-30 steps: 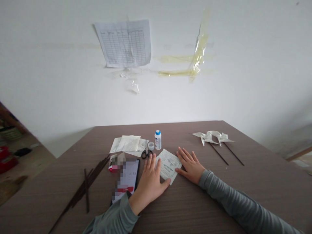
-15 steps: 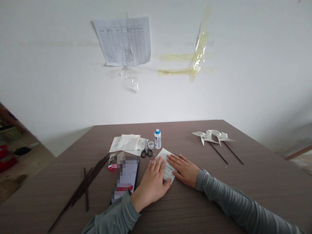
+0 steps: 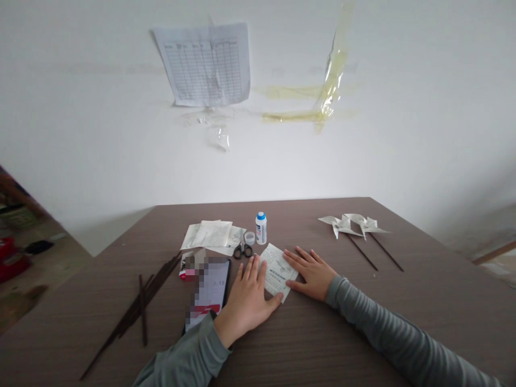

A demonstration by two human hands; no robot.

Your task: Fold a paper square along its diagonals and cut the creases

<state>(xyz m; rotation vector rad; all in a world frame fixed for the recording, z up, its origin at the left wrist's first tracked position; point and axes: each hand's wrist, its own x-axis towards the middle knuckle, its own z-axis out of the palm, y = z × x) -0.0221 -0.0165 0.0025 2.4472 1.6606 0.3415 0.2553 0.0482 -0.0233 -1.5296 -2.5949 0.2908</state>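
Observation:
A printed piece of paper (image 3: pixel 277 271) lies flat on the dark table, turned so that one corner points away from me. My left hand (image 3: pixel 250 295) rests open along its left edge, fingers stretched forward and thumb on the near corner. On the other side, my right hand (image 3: pixel 312 273) lies open with its fingertips on the paper's right edge. Just beyond the paper are black-handled scissors (image 3: pixel 242 250), a small clear cap or cup (image 3: pixel 249 237) and a white bottle with a blue cap (image 3: pixel 261 228).
Left of my hands lie a phone (image 3: pixel 209 295), a small red-and-clear packet (image 3: pixel 192 263), stacked paper sheets (image 3: pixel 213 235) and several thin dark sticks (image 3: pixel 141 301). Two paper pinwheels on sticks (image 3: pixel 350 224) lie at the back right. A wall with a taped sheet (image 3: pixel 203 64) stands behind the table.
My hands have spread apart, the right one shifting outward and the left slightly outward, uncovering more of the paper. The paper stays nearly in place.

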